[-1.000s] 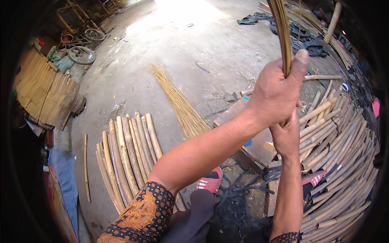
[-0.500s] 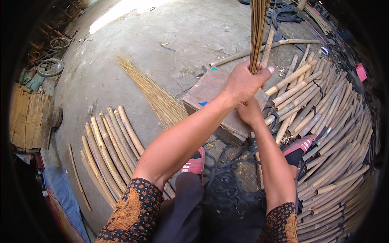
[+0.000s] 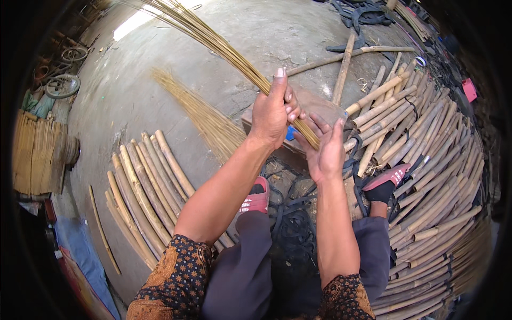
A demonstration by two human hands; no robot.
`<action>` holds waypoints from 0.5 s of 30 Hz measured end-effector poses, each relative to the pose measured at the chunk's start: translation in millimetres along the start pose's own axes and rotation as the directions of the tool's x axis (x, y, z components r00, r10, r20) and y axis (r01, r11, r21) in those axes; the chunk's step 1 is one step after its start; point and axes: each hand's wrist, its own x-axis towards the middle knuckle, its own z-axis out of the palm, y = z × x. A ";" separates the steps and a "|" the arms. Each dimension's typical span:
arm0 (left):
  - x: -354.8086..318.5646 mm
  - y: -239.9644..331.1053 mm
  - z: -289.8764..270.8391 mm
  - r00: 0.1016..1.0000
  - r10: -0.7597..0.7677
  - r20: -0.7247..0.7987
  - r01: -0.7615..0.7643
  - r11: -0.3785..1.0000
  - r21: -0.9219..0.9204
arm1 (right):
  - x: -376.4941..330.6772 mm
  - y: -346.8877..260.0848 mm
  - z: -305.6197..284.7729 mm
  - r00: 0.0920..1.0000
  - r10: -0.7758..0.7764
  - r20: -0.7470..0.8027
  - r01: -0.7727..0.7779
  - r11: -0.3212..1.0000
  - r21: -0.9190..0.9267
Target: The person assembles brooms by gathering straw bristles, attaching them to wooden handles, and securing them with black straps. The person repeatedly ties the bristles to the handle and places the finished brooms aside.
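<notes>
My left hand (image 3: 273,114) is closed round a bundle of thin brown broom sticks (image 3: 224,47), which slants up to the far left with its tips spread. The bundle's butt ends meet the palm of my right hand (image 3: 327,152), whose fingers are stretched out and apart. Beneath both hands sits a low wooden block (image 3: 314,104) with a blue patch on it, partly hidden by them. On the floor left of the block lies a larger, loose pile of thin sticks (image 3: 200,117), fanned toward the far side.
Bamboo poles (image 3: 152,192) lie in a row at the left, and a big heap of cut bamboo (image 3: 426,154) fills the right. Black rubber strips (image 3: 293,229) are tangled between my feet. A long pole (image 3: 352,56) lies beyond the block. Split bamboo (image 3: 40,154) stands far left.
The bundle has tipped from upright to a slant toward the far left. My right hand has opened and turned palm up at its butt ends; my left hand has moved left and nearer.
</notes>
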 end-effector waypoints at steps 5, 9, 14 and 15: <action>-58.2 -13.8 -41.3 0.987 -0.075 -0.143 0.081 0.996 0.037 | -71.2 40.6 1.3 0.823 -0.237 0.517 0.557 0.157 -0.815; -129.5 -50.9 -96.8 0.984 -0.101 -0.148 0.134 0.963 0.234 | -106.4 88.1 -12.5 0.977 0.016 0.211 0.204 0.201 -0.958; -206.0 -44.3 -223.5 0.743 0.025 -0.669 0.632 0.304 0.713 | -143.6 117.7 -64.4 0.992 -0.032 0.124 0.128 0.331 -0.935; -223.4 -41.6 -244.5 0.679 0.077 -0.730 0.727 0.074 0.683 | -148.2 120.1 -74.5 0.994 -0.040 0.105 0.112 0.354 -0.928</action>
